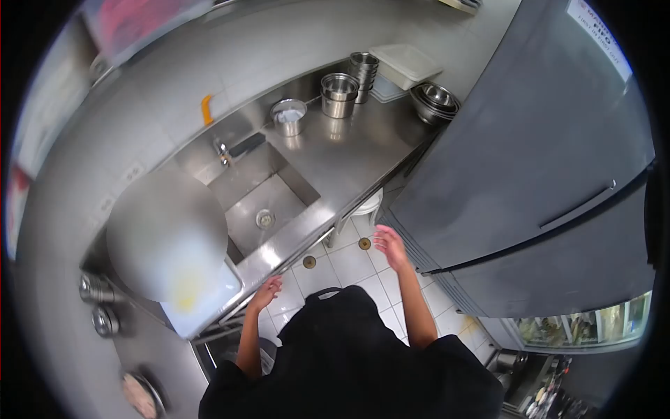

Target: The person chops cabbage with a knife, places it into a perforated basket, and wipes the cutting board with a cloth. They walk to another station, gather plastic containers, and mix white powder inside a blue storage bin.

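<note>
My left hand (266,292) hovers by the front edge of the steel counter, close to the corner of a white board (209,307). Its fingers are loosely bent and apart, with nothing visible in them. Out over the tiled floor, between the counter and the grey fridge (516,153), is my right hand (391,244), fingers stretched and holding nothing. Ahead of my left hand lies a steel sink (241,216) with a tap (223,153). A large round blurred patch hides much of the area left of the sink and part of the board.
Along the counter's back stand a steel pot (288,126) with something pale inside, nested pots (338,106), stacked steel containers (363,73), a lidded white tub (401,68) and metal bowls (436,105). A white stool (370,202) sits beneath. The fridge's lower compartment (586,328) shows packed contents.
</note>
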